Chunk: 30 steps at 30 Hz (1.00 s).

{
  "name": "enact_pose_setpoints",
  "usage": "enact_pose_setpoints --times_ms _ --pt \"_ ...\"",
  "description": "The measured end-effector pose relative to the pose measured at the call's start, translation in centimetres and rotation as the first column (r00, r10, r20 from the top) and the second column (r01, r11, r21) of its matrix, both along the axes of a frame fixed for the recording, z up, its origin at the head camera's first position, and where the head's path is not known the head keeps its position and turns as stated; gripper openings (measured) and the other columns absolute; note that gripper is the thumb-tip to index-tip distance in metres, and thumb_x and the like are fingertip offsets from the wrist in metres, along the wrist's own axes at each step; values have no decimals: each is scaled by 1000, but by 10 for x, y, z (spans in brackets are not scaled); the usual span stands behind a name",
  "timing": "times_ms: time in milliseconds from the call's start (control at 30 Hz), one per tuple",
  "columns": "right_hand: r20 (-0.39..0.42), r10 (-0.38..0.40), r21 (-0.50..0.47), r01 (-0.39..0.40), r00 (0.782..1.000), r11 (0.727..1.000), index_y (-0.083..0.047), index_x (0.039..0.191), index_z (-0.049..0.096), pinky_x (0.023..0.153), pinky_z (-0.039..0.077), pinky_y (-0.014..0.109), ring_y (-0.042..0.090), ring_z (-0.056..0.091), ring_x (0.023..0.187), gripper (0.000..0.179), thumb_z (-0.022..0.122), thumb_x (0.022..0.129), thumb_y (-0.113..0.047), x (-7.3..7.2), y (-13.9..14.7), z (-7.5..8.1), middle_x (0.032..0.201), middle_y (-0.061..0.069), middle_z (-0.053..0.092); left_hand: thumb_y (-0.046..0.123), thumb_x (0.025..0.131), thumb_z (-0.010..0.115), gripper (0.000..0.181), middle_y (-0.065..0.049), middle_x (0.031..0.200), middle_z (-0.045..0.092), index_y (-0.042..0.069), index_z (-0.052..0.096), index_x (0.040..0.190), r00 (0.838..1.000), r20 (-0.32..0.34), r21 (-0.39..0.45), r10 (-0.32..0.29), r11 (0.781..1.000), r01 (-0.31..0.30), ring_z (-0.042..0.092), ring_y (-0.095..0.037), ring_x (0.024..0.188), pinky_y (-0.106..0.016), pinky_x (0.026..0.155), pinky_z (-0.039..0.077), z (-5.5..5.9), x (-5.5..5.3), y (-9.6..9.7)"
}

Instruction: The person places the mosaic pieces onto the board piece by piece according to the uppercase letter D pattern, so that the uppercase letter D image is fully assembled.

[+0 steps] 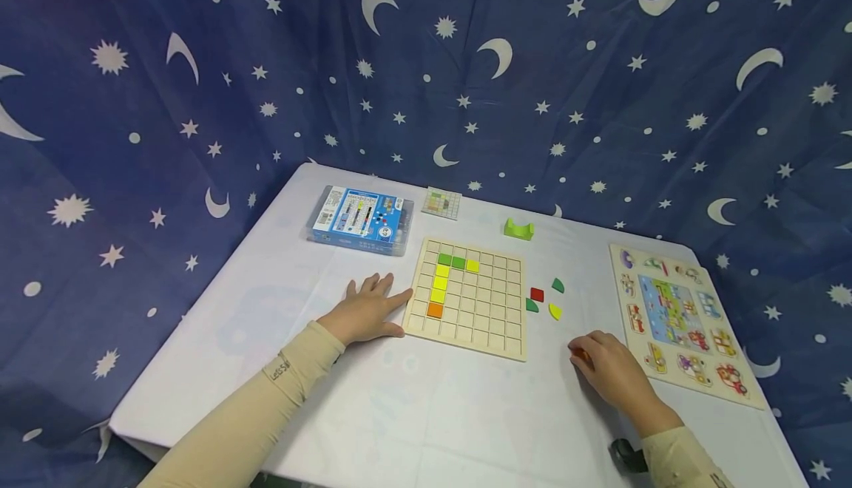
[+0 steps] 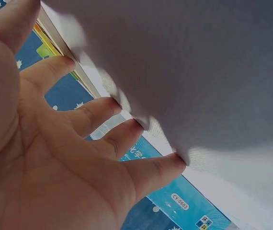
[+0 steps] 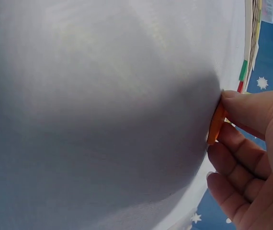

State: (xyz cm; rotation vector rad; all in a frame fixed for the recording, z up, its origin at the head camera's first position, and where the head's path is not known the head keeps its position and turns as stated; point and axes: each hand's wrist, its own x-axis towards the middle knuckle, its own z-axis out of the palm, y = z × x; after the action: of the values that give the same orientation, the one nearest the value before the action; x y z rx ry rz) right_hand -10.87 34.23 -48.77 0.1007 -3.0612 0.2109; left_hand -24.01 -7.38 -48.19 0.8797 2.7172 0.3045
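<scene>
Orange piece [image 3: 216, 125] pinched, left hand [image 1: 366, 313] splayed

The person's left hand [image 2: 74, 139] shows me its palm, the fingers [image 2: 153, 173] spread well apart. The tips of the middle, ring and little ones rest on the white cloth of the table [image 2: 218, 191], which is dimmed by a broad grey shadow. To the right, by the thumb and index finger, I see a wooden board [image 2: 55, 35] edge-on, with a yellow strip along it and a light green object [image 2: 43, 51] beyond; whether the index tip touches the board I can't tell. Farther off to the left sits a blue box [image 2: 194, 203] printed "CY-0603". A dark blue curtain [image 2: 62, 96] with white stars hangs behind.
</scene>
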Motion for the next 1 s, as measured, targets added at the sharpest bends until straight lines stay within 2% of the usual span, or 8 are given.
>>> enact_pose_setpoints --times_ms 267,433,567,767,1000 --pt "-30 -6 -8 5 1000 1000 -8 102 72 86 52 51 30 63 93 22 80 83 -15 0 -3 -1 97 8 65 54 87 68 78 -23 159 26 26 39 154 1000 0 -1 1 1000 -1 21 -48 146 -74 108 20 -1 1 1" --pt "-70 14 -38 -16 997 999 -7 105 71 85 53 48 27 62 92 25 80 84 -16 -12 -23 5 98 7 65 55 87 68 78 -23 160 25 27 38 154 1000 7 -5 6 1000 -6 20 -48 146 -73 108 19 -2 -1 0" --pt "-104 97 -49 -102 990 994 -8 107 71 81 54 44 23 62 89 26 80 84 -17 -28 -52 11 96 4 65 55 87 67 78 -23 160 24 27 38 154 1000 11 -8 7 1000 -7 19 -48 146 -73 109 19 -3 -2 -1" --pt "-122 257 -72 -267 959 961 -11 109 72 82 53 37 18 62 90 28 81 83 -18 -56 -109 20 100 0 67 55 88 66 78 -23 160 24 27 37 154 1000 8 -17 9 1000 -9 19 -47 147 -73 109 19 0 -1 -2" --pt "-89 373 -34 -377 924 926 -13 110 72 83 52 34 15 58 86 27 79 86 -22 -84 -156 15 97 -2 67 56 88 66 79 -22 161 22 29 35 155 999 30 -31 15 999 -14 18 -46 147 -72 110 18 0 0 1"
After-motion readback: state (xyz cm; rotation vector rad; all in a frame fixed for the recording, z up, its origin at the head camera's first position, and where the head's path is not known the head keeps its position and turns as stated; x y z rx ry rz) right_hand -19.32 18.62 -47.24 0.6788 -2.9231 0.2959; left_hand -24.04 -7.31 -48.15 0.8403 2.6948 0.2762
